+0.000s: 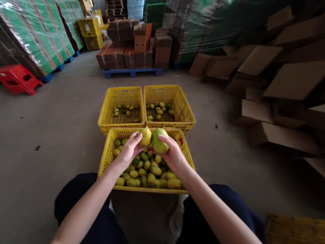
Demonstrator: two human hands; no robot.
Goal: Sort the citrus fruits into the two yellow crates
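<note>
My left hand (131, 147) is closed around a yellow lemon (145, 137) with a pointed tip. Right beside it, my right hand (172, 152) grips a larger, greener lemon (159, 141), thumb across its side. Both fruits are held up over a yellow plastic crate (107, 153) that holds many green and yellow lemons (146, 165). Behind this crate stand two more yellow crates, a left one (105, 113) and a right one (184, 104), each with a smaller number of lemons on its floor.
Cardboard boxes (266, 106) lie in a heap on the right. Flattened cartons (140, 58) are stacked on a blue pallet (131, 71) ahead. A red stool (18, 77) stands at left, near wrapped green stacks (37, 30). Part of another yellow crate (307, 232) shows at lower right.
</note>
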